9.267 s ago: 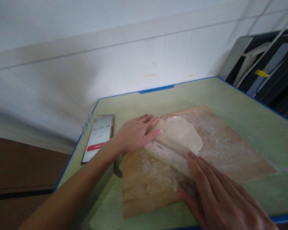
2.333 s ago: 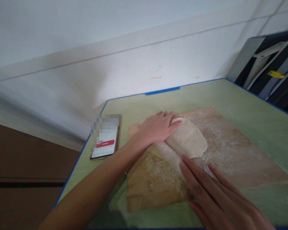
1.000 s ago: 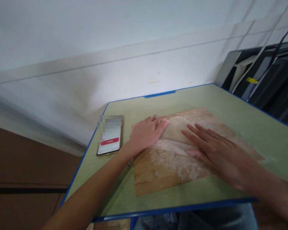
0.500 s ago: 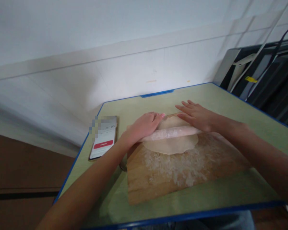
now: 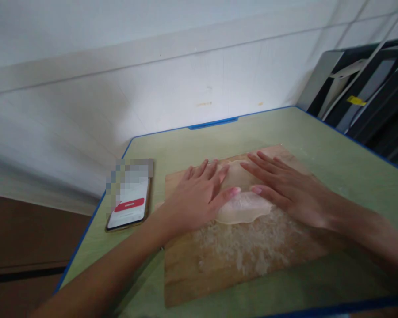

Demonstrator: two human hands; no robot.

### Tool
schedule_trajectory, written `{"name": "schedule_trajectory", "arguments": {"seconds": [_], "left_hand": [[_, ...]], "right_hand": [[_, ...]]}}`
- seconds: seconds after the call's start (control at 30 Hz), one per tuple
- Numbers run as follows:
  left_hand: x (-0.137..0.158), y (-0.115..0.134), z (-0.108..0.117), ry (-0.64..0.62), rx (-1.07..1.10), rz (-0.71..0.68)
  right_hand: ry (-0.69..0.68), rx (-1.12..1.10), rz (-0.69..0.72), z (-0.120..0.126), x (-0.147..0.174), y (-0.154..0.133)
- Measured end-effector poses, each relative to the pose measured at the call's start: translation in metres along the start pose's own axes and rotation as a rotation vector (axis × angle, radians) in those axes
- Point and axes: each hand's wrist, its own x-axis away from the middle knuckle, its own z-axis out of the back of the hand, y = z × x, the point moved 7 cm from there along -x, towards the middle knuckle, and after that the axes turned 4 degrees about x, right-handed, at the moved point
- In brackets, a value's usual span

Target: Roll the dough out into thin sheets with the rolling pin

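Note:
A thin sheet of pale dough [image 5: 240, 176] lies on a floured wooden board [image 5: 192, 282]. Across it rests a flour-dusted rolling pin [image 5: 243, 202], whose middle shows between my hands while its ends are mostly covered. My left hand [image 5: 199, 194] is palm down over the pin's left part, fingers stretched forward and thumb pointing inward. Over the right part lies my right hand [image 5: 281, 185], also flat, with its fingers spread toward the far side of the dough. Loose flour [image 5: 248, 247] is scattered on the near part of the board.
A phone [image 5: 131, 196] with a lit screen and a red button lies left of the board. The pale green table [image 5: 172, 145] has a blue edge and stands against a white wall [image 5: 172, 88]. Dark panels and cables [image 5: 378, 88] are at the right.
Both hands and the rolling pin have come nearer to me over the dough. My left fingers, earlier bent, are now stretched out. The view has shifted slightly too.

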Motion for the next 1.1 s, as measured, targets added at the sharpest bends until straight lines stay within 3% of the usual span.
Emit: {"name": "schedule_trajectory", "arguments": {"seconds": [0.3,0.47,0.8,1.1], "left_hand": [[0.027,0.026,0.001,0.004,-0.108,-0.106],[0.036,0.029,-0.001,-0.032,-0.005,-0.107],[0.062,0.048,-0.009,0.046,-0.020,-0.142],[0.037,0.033,-0.006,0.022,-0.062,-0.093]], "right_hand": [[0.192,0.133,0.112,0.014,0.029,-0.027],[0.199,0.124,0.084,0.013,0.039,-0.034],[0.234,0.192,0.084,0.011,0.056,-0.047],[0.153,0.165,0.093,0.012,0.032,-0.035]]}}
